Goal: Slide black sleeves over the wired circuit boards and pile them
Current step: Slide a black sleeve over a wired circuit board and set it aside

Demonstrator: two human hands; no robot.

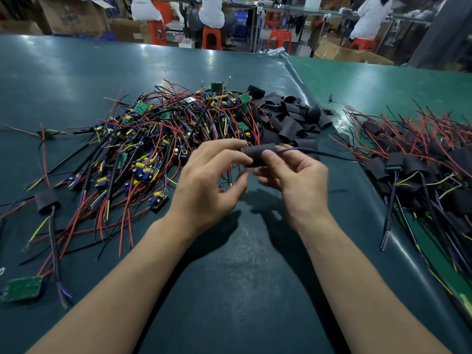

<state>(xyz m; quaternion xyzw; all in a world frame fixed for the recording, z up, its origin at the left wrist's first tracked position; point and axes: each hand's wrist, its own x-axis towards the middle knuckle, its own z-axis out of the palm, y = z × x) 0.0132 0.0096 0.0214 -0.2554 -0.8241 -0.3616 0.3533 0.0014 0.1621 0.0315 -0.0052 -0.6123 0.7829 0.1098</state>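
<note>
Head view: the black sleeve (258,154) is held above the bench (242,264) between both hands, its long axis running left to right, wires (306,150) trailing out its right end toward the finished pile (421,159). The right hand (293,175) is nearer that pile; its grip pinches the sleeve. The left hand (209,175) pinches the other end, fingers loosely curled. The board inside is hidden.
</note>
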